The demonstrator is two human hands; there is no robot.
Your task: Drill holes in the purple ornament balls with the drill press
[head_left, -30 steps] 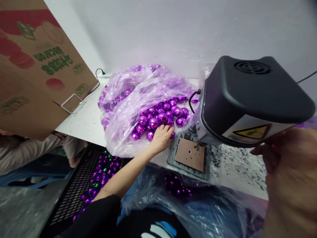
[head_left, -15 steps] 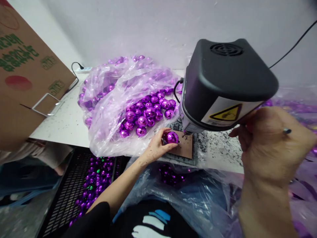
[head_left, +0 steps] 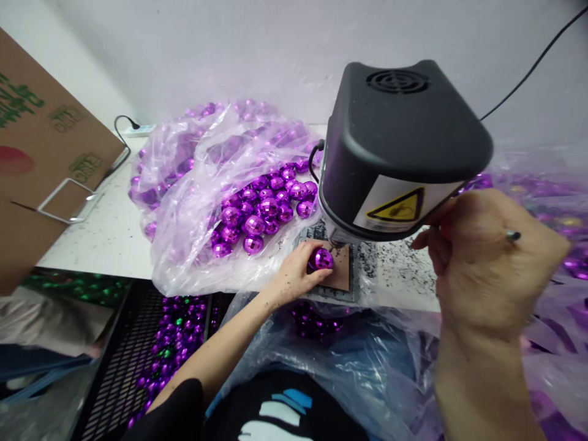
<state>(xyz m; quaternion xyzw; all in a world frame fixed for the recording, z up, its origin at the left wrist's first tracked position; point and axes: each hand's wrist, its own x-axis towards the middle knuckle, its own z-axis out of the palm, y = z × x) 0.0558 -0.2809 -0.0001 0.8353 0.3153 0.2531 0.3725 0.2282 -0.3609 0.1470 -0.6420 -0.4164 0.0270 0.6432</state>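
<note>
Between the thumb and fingers of my left hand (head_left: 301, 272) is a shiny purple faceted ball (head_left: 323, 259). It sits over a brown board (head_left: 340, 275) on the drill press base, close under the tip of the black machine (head_left: 404, 135). My right hand (head_left: 487, 263) is raised at the machine's right side, its fingers curled around a lever whose metal end (head_left: 513, 235) shows past the hand. Many more purple balls (head_left: 254, 225) spill from a clear plastic bag (head_left: 184, 245) left of the machine.
A cardboard box (head_left: 50, 153) stands at the left. Below the white table (head_left: 92, 245), a black crate (head_left: 114, 361) holds purple and green balls. Dark shavings lie right of the board. Another plastic bag (head_left: 542, 196) is at the right. Part of a person shows at lower left.
The view has shifted slightly, so most things appear further left. My left hand has brought the ball closer under the machine's tip and turned it. My right hand keeps its grip.
</note>
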